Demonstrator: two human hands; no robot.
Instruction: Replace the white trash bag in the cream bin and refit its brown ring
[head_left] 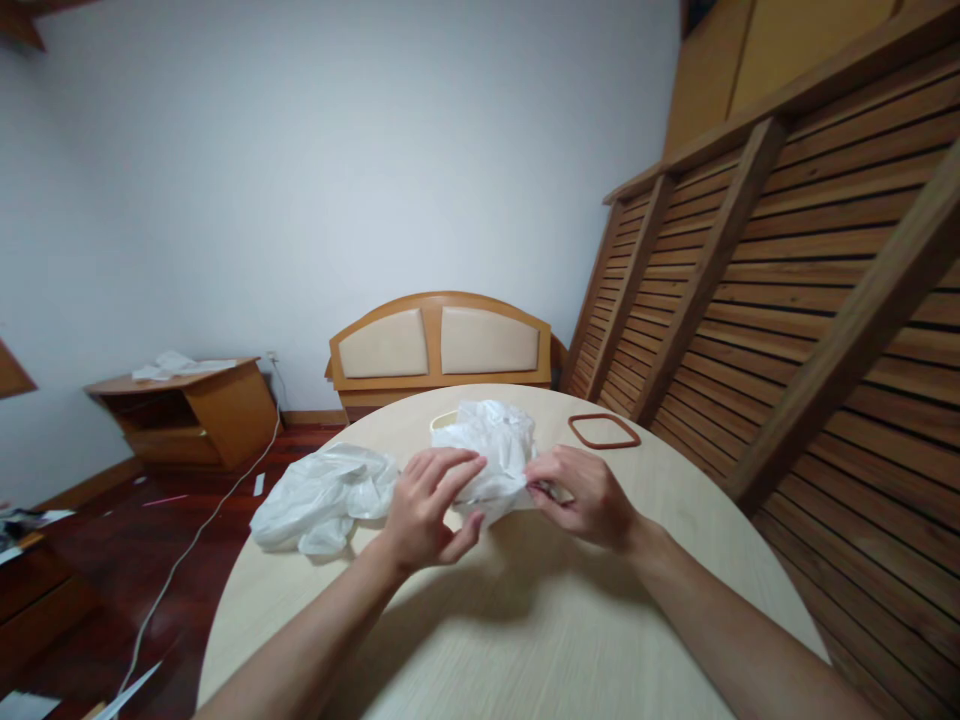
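A crumpled white plastic bag point(491, 440) lies in the middle of the round table. My right hand point(585, 495) pinches the bag's right edge between thumb and fingers. On the bag's left side is my left hand point(435, 505), fingers curved but apart, the thumb spread away from them; its fingertips are at the bag's surface. Behind the bag a pale cream curved rim point(442, 421) shows, and the rest of that object is hidden. A second white plastic bag point(326, 497) lies crumpled to the left of my left hand.
A brown rounded-square ring point(604, 431) lies at the table's back right. The pale round table point(637, 640) has its left edge above a dark wood floor. Beyond stand a padded headboard point(442, 345), a low cabinet point(202, 415) and a leaning slatted wooden panel point(750, 300). A white cable point(199, 540) crosses the floor.
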